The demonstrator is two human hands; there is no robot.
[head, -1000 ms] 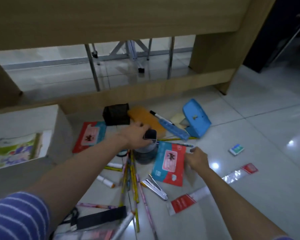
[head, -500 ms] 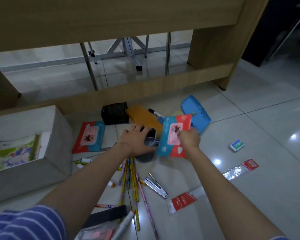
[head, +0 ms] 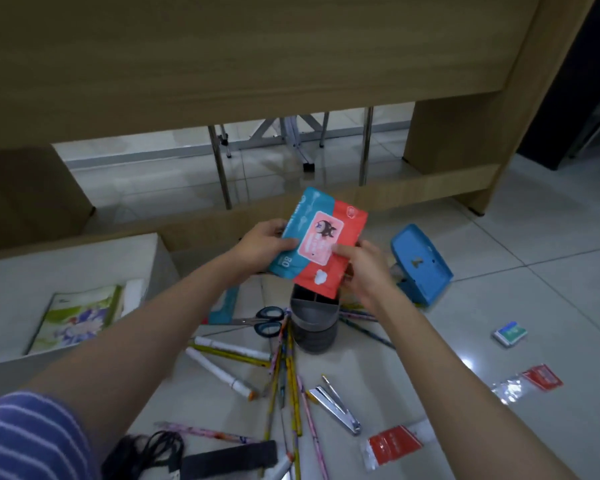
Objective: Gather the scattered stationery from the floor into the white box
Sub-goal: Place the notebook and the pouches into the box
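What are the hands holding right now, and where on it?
Both hold the red-and-blue packet above the floor: left hand grips its blue left edge, right hand its red right edge.

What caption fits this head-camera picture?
Both hands, left and right, hold a red-and-blue packet above stationery scattered on the floor.

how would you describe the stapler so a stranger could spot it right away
Start at the dark grey plastic pen cup standing on the pale tiled floor, then follow the fan of yellow pencils toward the camera. Just right of them lies the silver metal stapler, hinged open in a V, the only shiny metal thing there.
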